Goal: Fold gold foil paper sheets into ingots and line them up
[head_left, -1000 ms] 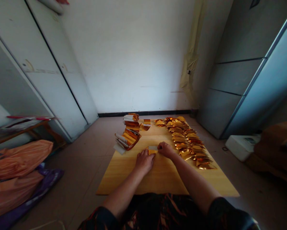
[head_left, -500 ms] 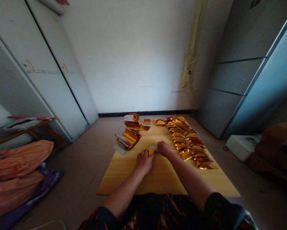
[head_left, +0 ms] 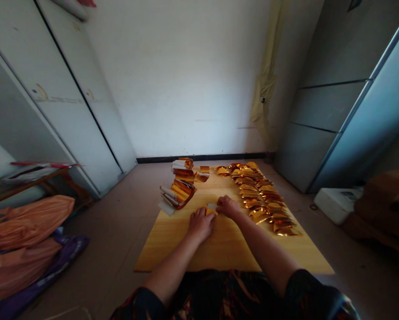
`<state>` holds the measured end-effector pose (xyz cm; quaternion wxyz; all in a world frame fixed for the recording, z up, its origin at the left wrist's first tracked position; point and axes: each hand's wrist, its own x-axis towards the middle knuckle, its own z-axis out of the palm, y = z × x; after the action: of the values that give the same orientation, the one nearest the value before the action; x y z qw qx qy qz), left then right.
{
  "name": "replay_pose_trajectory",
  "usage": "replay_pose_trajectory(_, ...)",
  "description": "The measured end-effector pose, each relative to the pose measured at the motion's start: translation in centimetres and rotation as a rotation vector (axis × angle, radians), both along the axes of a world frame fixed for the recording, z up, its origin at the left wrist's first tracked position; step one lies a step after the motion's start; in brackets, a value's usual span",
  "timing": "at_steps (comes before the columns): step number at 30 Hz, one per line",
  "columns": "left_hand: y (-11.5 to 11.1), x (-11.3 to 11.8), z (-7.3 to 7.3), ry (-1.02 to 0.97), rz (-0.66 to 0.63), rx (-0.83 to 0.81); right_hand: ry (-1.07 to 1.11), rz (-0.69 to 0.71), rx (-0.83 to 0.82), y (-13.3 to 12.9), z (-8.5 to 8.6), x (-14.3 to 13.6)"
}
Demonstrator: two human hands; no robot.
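Observation:
A small sheet with gold and whitish parts point(head_left: 211, 207) lies on the wooden board point(head_left: 232, 249) between my hands. My left hand point(head_left: 201, 222) rests on the board with its fingers closed on the sheet's left side. At the right edge of the same sheet, my right hand point(head_left: 228, 207) has its fingers pinched together. Folded gold foil pieces point(head_left: 251, 195) stand in rows along the board's right side. To the left are a curved stack of gold and white sheets point(head_left: 178, 193) and another stack point(head_left: 182, 164) behind it.
A single gold piece point(head_left: 204, 169) lies near the board's far edge. Pale cabinets point(head_left: 69, 89) stand left, with orange bags point(head_left: 29, 222) on the floor. On the right are a grey cabinet point(head_left: 319, 146) and a white box point(head_left: 334, 204).
My right hand has shifted slightly away from my left fingers. The gold part of the sheet between them now looks more slanted.

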<state>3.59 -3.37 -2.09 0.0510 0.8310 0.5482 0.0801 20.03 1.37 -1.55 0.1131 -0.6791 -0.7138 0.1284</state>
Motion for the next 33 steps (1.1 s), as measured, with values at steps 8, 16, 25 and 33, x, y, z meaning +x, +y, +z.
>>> replay_pose_trajectory(8, 1.7, 0.4, 0.1, -0.15, 0.126, -0.012, 0.024, 0.267, 0.153, -2.2, -0.9, 1.1)
replay_pose_trajectory(16, 3.1, -0.7, -1.1, -0.225, 0.058, 0.006, 0.029, 0.442, 0.163, -3.4, -1.0, 0.2)
replay_pose_trajectory(25, 3.8, -2.2, -0.8, -0.261, -0.08, -0.064, 0.212, 0.475, 0.186, -2.2, -2.4, 1.5)
replay_pose_trajectory(33, 3.7, -2.1, -0.7, -0.249, -0.066, -0.081, 0.125, 0.478, 0.236, -2.2, -2.1, 0.3)
